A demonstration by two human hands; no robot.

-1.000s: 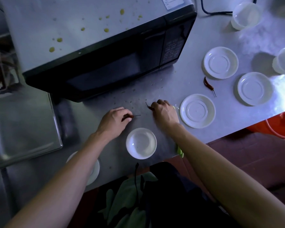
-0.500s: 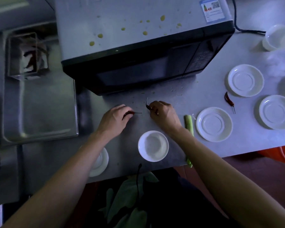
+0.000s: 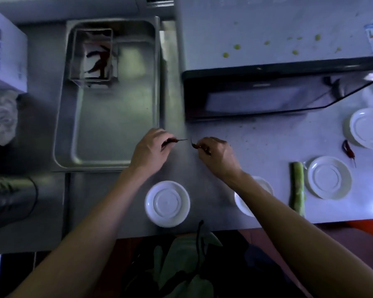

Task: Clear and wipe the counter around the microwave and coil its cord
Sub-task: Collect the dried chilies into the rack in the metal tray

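Note:
My left hand (image 3: 150,150) pinches a dried red chili (image 3: 174,141) whose stem points right, just past the near right corner of a steel tray (image 3: 108,134). My right hand (image 3: 218,157) pinches a second dried chili (image 3: 196,145) a little to the right, above the steel counter (image 3: 267,147). The microwave (image 3: 278,67) stands behind my right hand, with yellow-green spots on its top. A third chili (image 3: 348,149) lies on the counter at the right. The cord is out of view.
A small clear container (image 3: 94,55) holding chilies sits at the tray's far end. White saucers (image 3: 167,203) (image 3: 329,177) (image 3: 367,127) dot the counter, one partly under my right forearm. A green vegetable stick (image 3: 297,188) lies near the front edge. A white box (image 3: 4,50) and crumpled cloth (image 3: 0,119) sit far left.
The view has swung left, bringing the whole tray and the box into sight. Both hands keep hold of their chilies and have moved left toward the tray corner.

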